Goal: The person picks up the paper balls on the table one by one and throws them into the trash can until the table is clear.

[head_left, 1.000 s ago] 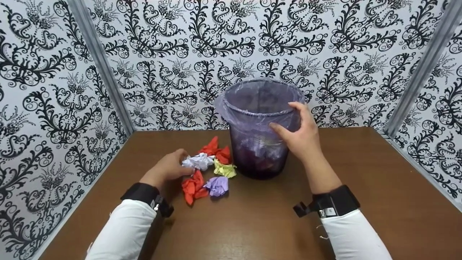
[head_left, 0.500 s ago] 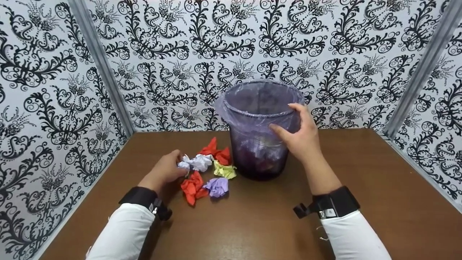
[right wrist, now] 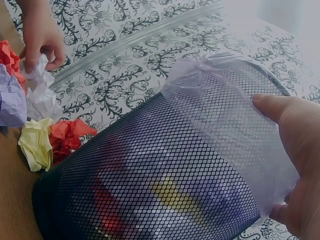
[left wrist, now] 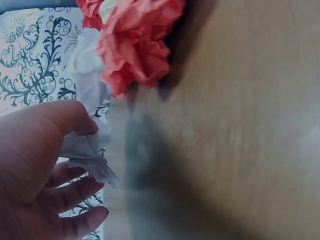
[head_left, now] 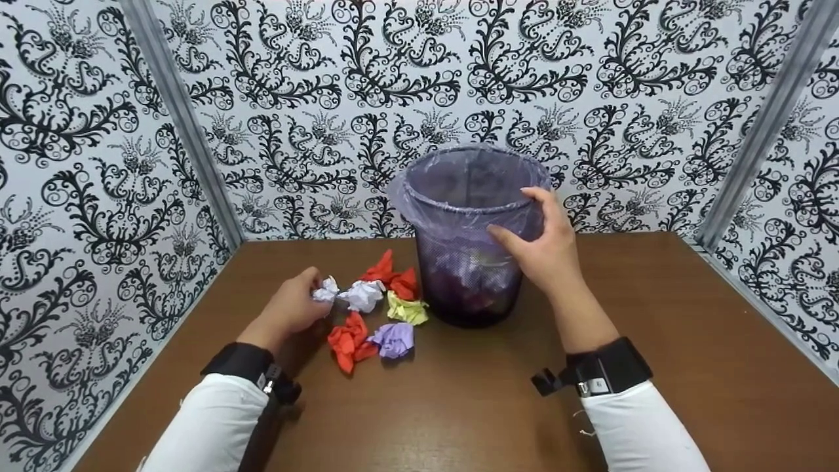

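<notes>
My left hand [head_left: 293, 305] pinches a crumpled white paper ball [head_left: 326, 290] between thumb and fingers; in the left wrist view the paper [left wrist: 89, 150] shows under the thumb. A second white paper ball [head_left: 362, 296] lies just to its right on the table. At the upper right side of a dark mesh wastebasket [head_left: 468, 278], my right hand [head_left: 552, 246] grips the rim area over the thin purple plastic liner [head_left: 452, 223]. Crumpled papers show through the mesh in the right wrist view, a yellow one [right wrist: 175, 195] among them.
Left of the wastebasket lie red papers [head_left: 395, 278], a yellow paper [head_left: 406, 308], a purple paper [head_left: 394, 340] and a nearer red paper [head_left: 349, 342]. The brown table [head_left: 459, 400] ends at patterned walls [head_left: 295, 131] behind and on both sides.
My left hand has drawn back to the left with one white paper ball, parting it from the other white one. The right hand keeps its grip on the wastebasket.
</notes>
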{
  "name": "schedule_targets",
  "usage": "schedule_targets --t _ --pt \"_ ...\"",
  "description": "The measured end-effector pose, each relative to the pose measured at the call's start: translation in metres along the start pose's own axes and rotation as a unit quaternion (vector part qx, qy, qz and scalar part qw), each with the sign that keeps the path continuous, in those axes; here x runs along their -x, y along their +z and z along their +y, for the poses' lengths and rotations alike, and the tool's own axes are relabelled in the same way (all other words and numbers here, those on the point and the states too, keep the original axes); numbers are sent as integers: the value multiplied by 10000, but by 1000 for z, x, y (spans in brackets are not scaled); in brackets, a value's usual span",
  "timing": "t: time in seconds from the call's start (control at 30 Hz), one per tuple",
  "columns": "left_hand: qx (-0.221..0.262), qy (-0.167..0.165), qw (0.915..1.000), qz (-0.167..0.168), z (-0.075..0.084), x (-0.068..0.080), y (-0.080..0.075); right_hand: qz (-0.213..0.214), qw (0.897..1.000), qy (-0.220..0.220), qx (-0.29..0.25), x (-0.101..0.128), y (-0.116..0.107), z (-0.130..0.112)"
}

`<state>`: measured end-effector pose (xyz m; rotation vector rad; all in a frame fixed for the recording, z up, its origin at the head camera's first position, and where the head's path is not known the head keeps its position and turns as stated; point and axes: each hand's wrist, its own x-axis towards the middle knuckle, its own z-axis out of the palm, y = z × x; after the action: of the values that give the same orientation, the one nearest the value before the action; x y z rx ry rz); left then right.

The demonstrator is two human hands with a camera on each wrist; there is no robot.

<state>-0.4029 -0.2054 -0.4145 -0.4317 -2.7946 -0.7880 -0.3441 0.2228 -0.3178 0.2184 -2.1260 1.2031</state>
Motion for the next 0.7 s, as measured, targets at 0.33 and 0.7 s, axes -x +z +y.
schedule_targets --t 0.33,0.7 --pt "-134 -168 9993 -299 25 -5 -38 -16 9999 57 80 -1 -1 1" --pt "-189 241 9992 -271 71 -29 -78 20 10000 8 84 0 0 -2"
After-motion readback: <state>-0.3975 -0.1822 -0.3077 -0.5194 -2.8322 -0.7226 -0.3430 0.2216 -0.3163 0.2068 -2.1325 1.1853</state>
